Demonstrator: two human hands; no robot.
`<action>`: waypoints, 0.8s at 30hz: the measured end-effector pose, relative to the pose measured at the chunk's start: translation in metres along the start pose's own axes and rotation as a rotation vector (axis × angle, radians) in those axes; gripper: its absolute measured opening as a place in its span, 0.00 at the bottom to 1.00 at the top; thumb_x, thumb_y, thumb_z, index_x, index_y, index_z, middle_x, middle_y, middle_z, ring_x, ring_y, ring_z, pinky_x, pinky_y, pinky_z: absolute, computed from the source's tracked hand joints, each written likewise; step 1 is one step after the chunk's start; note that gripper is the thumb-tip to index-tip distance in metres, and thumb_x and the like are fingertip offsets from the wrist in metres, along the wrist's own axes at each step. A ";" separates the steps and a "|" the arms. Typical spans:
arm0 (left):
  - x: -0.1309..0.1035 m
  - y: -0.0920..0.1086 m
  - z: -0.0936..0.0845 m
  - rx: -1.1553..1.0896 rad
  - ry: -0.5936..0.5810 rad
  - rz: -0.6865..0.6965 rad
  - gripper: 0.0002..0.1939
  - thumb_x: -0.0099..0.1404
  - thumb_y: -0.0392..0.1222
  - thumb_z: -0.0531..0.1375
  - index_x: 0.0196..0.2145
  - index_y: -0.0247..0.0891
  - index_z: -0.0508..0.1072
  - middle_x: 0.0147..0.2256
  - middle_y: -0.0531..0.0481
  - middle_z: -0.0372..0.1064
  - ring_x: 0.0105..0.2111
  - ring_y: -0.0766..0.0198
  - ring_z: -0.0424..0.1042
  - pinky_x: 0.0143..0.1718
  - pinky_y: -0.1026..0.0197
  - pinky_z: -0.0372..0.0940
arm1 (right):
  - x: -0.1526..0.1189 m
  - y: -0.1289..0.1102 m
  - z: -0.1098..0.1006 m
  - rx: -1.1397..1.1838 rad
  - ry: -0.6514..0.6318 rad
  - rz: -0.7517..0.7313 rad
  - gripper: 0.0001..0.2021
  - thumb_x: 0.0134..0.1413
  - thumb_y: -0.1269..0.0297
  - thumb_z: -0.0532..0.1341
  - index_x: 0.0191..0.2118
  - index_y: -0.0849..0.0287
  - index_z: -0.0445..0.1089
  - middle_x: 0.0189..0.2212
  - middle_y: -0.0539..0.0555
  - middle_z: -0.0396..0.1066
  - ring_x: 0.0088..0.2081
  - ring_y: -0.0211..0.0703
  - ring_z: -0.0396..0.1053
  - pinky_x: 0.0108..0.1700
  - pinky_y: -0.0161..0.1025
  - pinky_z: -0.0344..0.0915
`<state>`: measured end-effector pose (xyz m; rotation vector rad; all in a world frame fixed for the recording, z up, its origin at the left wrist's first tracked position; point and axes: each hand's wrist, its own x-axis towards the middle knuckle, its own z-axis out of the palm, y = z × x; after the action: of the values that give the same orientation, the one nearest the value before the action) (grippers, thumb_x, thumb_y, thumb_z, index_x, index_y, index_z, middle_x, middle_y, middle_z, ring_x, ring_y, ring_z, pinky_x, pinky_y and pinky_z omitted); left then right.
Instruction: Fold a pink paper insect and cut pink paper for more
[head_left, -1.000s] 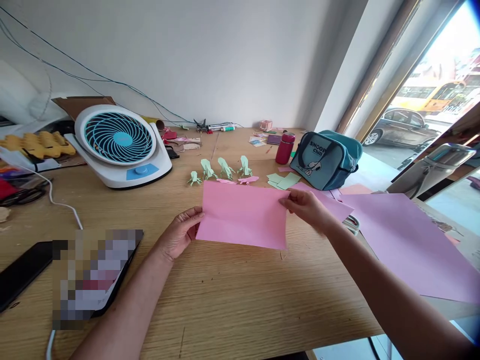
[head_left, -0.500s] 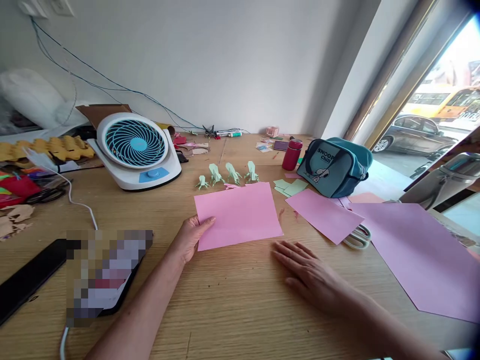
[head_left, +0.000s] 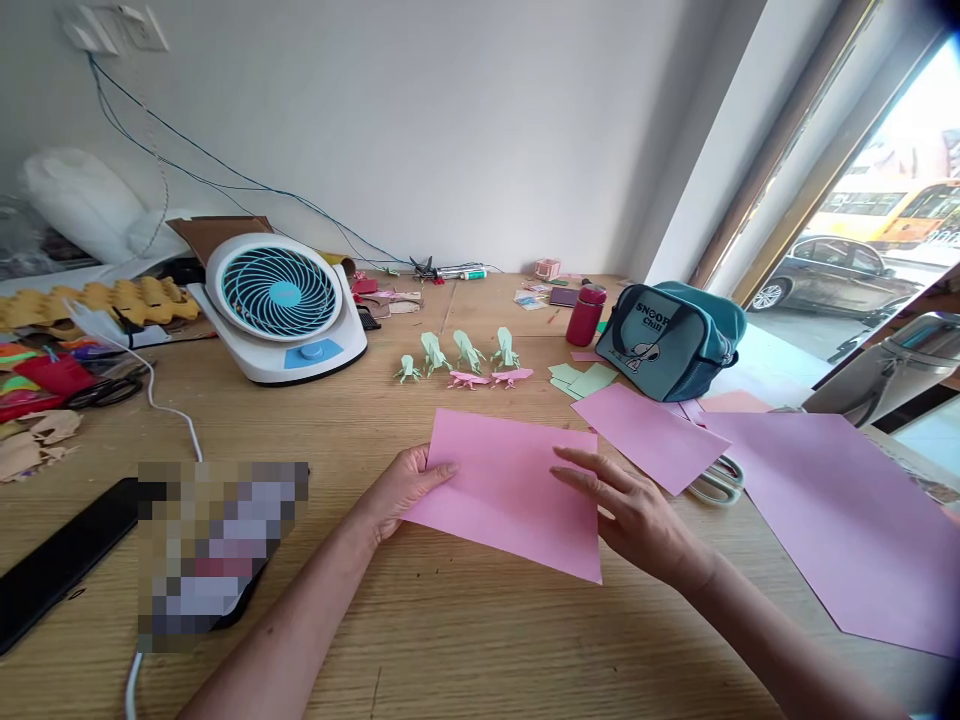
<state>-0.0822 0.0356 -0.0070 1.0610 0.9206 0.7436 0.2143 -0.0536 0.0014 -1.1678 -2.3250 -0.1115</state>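
A pink sheet of paper [head_left: 510, 490] is tilted above the desk in front of me. My left hand [head_left: 412, 490] pinches its left edge, thumb on top and the other fingers underneath. At the right edge is my right hand [head_left: 637, 510], with stretched fingers apart over the sheet's face and its lower part passing behind the edge; no firm grip shows. Beyond the sheet stand several pale green folded-paper figures [head_left: 468, 350], with two pink folded-paper figures [head_left: 512, 377] just in front of them.
Right of the sheet lie another pink sheet [head_left: 649, 435], partly over scissors [head_left: 720, 482], and a large pink sheet [head_left: 832, 520]. Green paper pieces [head_left: 589, 380], a red bottle [head_left: 586, 316] and a blue bag [head_left: 667, 340] are behind. Left are a fan [head_left: 285, 300] and a black phone [head_left: 67, 550].
The pink sheet has come nearer and turned, its right end now lower. My right hand has risen from the desk to the sheet's right edge. The pink figures are now uncovered.
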 end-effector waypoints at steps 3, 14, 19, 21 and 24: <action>0.006 -0.004 -0.007 0.109 -0.023 0.054 0.32 0.52 0.51 0.71 0.51 0.32 0.71 0.44 0.39 0.77 0.38 0.55 0.77 0.38 0.58 0.69 | -0.002 -0.002 0.008 0.243 -0.021 0.022 0.31 0.55 0.83 0.49 0.61 0.53 0.64 0.60 0.56 0.66 0.58 0.44 0.67 0.56 0.43 0.69; -0.023 0.019 0.028 1.206 -0.037 0.882 0.39 0.60 0.55 0.64 0.64 0.41 0.59 0.64 0.42 0.58 0.65 0.48 0.55 0.66 0.42 0.48 | 0.009 -0.009 0.031 0.446 0.069 0.313 0.22 0.57 0.77 0.53 0.52 0.51 0.73 0.54 0.54 0.73 0.55 0.46 0.71 0.54 0.44 0.70; -0.019 0.000 0.035 1.229 -0.071 0.860 0.15 0.71 0.36 0.52 0.47 0.42 0.77 0.45 0.49 0.78 0.47 0.58 0.77 0.55 0.50 0.66 | -0.002 -0.018 0.023 0.274 0.052 0.350 0.27 0.62 0.72 0.53 0.65 0.49 0.57 0.66 0.55 0.56 0.65 0.50 0.58 0.60 0.50 0.64; -0.017 -0.002 0.032 1.158 0.001 0.825 0.13 0.70 0.38 0.53 0.44 0.41 0.78 0.44 0.49 0.79 0.44 0.59 0.78 0.49 0.55 0.70 | -0.015 -0.026 0.023 0.094 0.081 0.424 0.31 0.65 0.66 0.53 0.70 0.51 0.43 0.70 0.58 0.43 0.68 0.54 0.48 0.64 0.56 0.58; -0.018 0.000 0.029 1.114 0.065 0.744 0.12 0.69 0.40 0.54 0.42 0.41 0.78 0.43 0.48 0.79 0.42 0.59 0.78 0.44 0.59 0.70 | -0.030 -0.043 0.030 -0.040 -0.063 0.330 0.36 0.65 0.59 0.53 0.72 0.56 0.35 0.70 0.61 0.40 0.70 0.57 0.42 0.66 0.60 0.52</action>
<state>-0.0638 0.0084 0.0034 2.4563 1.0007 0.8614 0.1835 -0.0931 -0.0325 -1.5769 -2.1564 -0.0024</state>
